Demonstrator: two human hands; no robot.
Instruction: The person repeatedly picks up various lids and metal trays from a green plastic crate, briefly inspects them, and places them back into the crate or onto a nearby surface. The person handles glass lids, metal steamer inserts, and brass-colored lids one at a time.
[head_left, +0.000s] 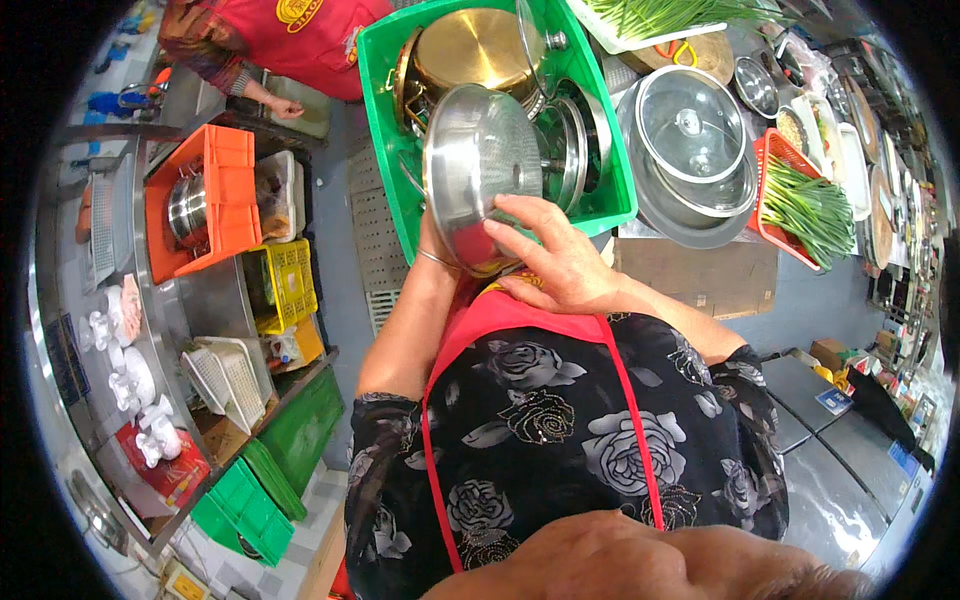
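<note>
A stainless steel pot (480, 169) is tipped on its side in front of my apron, at the near edge of a green plastic crate (619, 202). My left hand (433, 238) grips it from the left, its fingers mostly hidden behind the steel. Against the pot's lower right side lie the spread fingers of my right hand (559, 255), the thumb lower down. Inside the crate, past the pot, sit a gold-coloured pot (472, 49), a glass lid (531, 45) with a metal knob and several steel-rimmed lids (574, 154).
Right of the crate, glass lids (690, 124) cover a large bowl beside a red basket of green stalks (799, 199). An orange crate (225, 195) with steel pots stands on the left counter, above a yellow basket (289, 285). Another person's hand (285, 107) shows at upper left.
</note>
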